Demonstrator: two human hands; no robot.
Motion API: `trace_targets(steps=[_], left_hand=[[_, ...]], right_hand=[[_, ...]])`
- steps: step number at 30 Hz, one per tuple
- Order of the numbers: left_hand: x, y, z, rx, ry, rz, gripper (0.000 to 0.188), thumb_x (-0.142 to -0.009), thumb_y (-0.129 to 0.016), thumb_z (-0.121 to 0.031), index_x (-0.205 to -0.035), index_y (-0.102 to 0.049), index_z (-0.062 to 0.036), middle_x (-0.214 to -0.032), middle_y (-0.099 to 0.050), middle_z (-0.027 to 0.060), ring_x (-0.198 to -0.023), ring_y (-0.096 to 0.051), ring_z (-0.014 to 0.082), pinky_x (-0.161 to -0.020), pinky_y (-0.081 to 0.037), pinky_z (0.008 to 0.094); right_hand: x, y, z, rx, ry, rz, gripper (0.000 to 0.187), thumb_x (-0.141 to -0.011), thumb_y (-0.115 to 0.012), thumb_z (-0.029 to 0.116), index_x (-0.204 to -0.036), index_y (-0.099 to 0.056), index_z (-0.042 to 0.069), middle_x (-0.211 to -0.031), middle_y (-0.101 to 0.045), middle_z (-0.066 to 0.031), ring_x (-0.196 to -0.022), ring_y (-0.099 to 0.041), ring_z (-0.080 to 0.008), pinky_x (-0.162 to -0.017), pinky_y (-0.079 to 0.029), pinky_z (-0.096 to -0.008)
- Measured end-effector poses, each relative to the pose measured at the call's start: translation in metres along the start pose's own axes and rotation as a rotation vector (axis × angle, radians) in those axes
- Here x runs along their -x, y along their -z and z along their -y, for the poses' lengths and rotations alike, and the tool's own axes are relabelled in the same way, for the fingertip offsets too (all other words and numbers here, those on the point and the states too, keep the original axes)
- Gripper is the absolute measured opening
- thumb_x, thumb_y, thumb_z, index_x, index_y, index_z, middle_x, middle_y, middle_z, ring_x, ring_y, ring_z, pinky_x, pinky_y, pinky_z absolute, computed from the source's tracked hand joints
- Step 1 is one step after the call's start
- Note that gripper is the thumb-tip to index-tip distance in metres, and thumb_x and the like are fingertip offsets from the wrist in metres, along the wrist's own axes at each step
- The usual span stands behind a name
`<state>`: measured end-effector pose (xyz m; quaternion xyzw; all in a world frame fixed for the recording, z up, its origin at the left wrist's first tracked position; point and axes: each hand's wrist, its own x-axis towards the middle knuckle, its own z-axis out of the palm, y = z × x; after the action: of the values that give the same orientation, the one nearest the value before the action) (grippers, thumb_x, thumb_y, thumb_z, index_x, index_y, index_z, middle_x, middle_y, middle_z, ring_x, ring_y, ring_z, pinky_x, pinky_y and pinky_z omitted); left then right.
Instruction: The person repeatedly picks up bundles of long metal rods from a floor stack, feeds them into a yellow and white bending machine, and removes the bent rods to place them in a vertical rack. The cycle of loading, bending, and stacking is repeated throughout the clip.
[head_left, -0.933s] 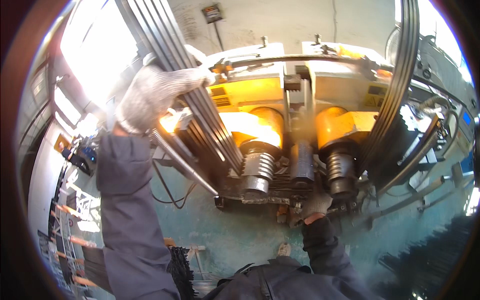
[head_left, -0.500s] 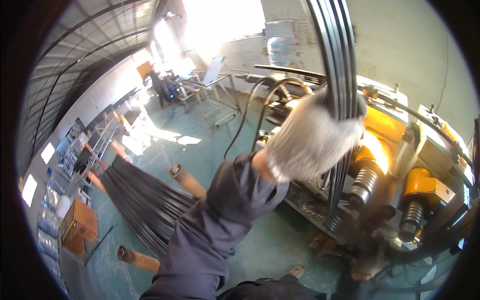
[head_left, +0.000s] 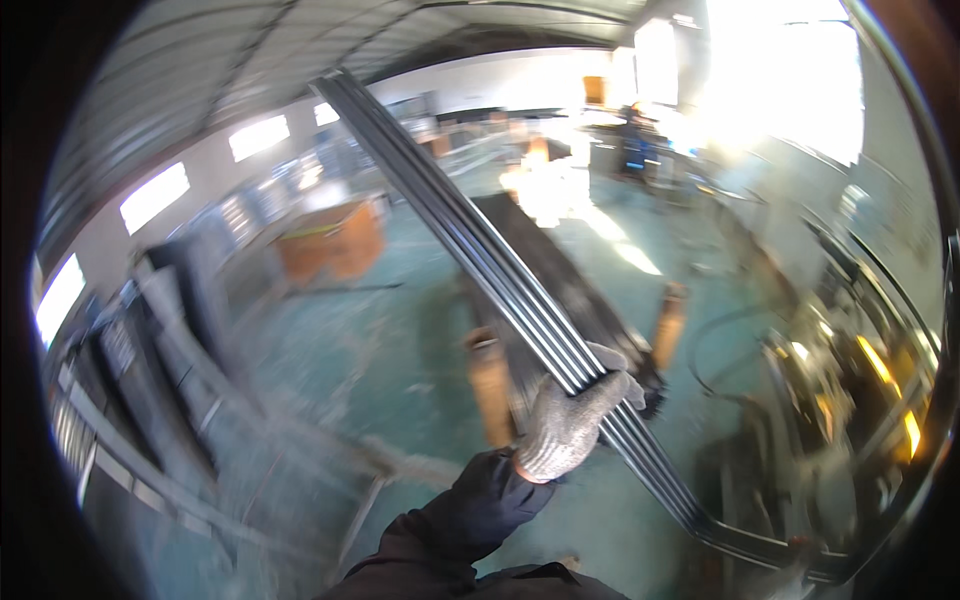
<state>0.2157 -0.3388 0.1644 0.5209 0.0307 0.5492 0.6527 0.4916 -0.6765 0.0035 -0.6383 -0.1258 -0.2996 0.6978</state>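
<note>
My left hand, in a grey knitted glove, is closed around a bundle of long dark metal strips. The bundle slants from the upper left, beyond my hand, down to the lower right, where it bends toward the right edge. By that bend, a blurred pale shape looks like my right hand. Its fingers are smeared, so I cannot tell how they hold. Below and beyond my left hand lies a stack of dark strips, with upright brown posts beside it.
Machinery with yellow parts stands at the right. A brown box sits at the far left. Dark panels on a metal frame stand at the near left. Another person is far back near the bright windows.
My view has swung left, away from the machine. The bundle in my left hand has come away from the machine and now slants across the room toward the upper left.
</note>
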Motion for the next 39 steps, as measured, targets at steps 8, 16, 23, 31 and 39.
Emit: trace_targets(steps=[8,16,23,31,39], left_hand=[[0.154,0.159,-0.170,-0.190,-0.070,-0.643,0.021,-0.106,-0.067,0.005,-0.126,-0.067,-0.0001,-0.101,-0.079,0.0178,-0.092,-0.080,0.0285,-0.087,-0.069,0.0437],[0.236,0.304,-0.336,-0.122,-0.305,-0.893,0.015,-0.105,-0.068,0.003,-0.119,-0.065,0.0018,-0.098,-0.077,0.0166,-0.088,-0.079,0.0299,-0.084,-0.067,0.0449],[0.276,0.464,-0.494,-0.098,-0.494,-1.058,0.012,-0.108,-0.064,-0.005,-0.114,-0.066,0.0050,-0.095,-0.076,0.0202,-0.087,-0.079,0.0352,-0.085,-0.066,0.0464],[0.318,0.601,-0.637,0.172,-0.778,-0.966,0.006,-0.114,-0.065,-0.009,-0.111,-0.066,-0.0034,-0.104,-0.076,0.0123,-0.101,-0.078,0.0298,-0.100,-0.067,0.0508],[0.386,0.681,-0.722,0.286,-0.931,-0.963,0.020,-0.117,-0.058,-0.012,-0.111,-0.071,0.0011,-0.110,-0.080,0.0157,-0.109,-0.080,0.0350,-0.107,-0.067,0.0515]], right_hand=[[0.107,-0.123,0.145,-0.443,-0.328,0.529,0.030,-0.108,-0.080,0.011,-0.128,-0.071,-0.009,-0.114,-0.080,-0.0194,-0.093,-0.076,-0.0264,-0.083,-0.067,-0.0431],[0.255,-0.262,0.284,-0.424,-0.200,0.755,0.026,-0.114,-0.073,0.026,-0.116,-0.072,0.000,-0.092,-0.072,-0.0044,-0.080,-0.068,-0.0139,-0.073,-0.055,-0.0298],[0.431,-0.379,0.523,-0.698,0.204,0.951,0.023,-0.113,-0.070,0.025,-0.102,-0.071,0.005,-0.084,-0.068,-0.0033,-0.069,-0.063,-0.0139,-0.069,-0.053,-0.0311],[0.593,-0.430,0.875,-1.016,0.485,1.162,0.024,-0.109,-0.072,0.026,-0.118,-0.073,0.004,-0.083,-0.067,-0.0001,-0.071,-0.063,-0.0068,-0.063,-0.051,-0.0287],[0.832,-0.333,1.005,-1.052,0.936,1.312,0.050,-0.100,-0.062,0.007,-0.148,-0.062,-0.005,-0.110,-0.081,-0.0296,-0.102,-0.081,-0.0454,-0.091,-0.068,-0.0503]])
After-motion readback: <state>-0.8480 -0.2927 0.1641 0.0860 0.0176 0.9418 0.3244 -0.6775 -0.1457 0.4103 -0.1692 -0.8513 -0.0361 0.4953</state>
